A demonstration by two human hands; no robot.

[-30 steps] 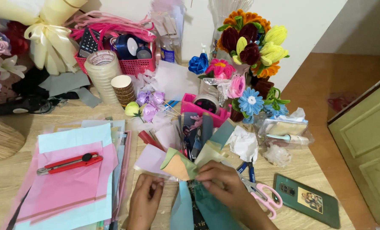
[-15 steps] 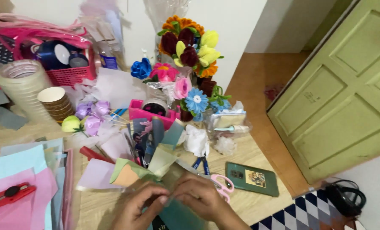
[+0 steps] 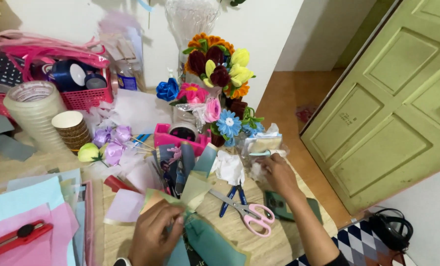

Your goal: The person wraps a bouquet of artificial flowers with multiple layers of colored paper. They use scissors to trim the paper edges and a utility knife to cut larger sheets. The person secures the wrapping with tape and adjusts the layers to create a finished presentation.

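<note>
While I watched, left hand: fingers pinched teal paper.
Right hand: fingers loose, reaching plastic wrap.
Risk: scissors under forearm; I judged a snag likely.

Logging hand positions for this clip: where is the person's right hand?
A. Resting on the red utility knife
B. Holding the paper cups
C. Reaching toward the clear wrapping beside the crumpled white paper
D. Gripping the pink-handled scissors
C: the right hand is stretched out at the clear wrapping, while the pink-handled scissors lie untouched on the table.

scissors right of paper | bouquet behind | basket far left
</note>
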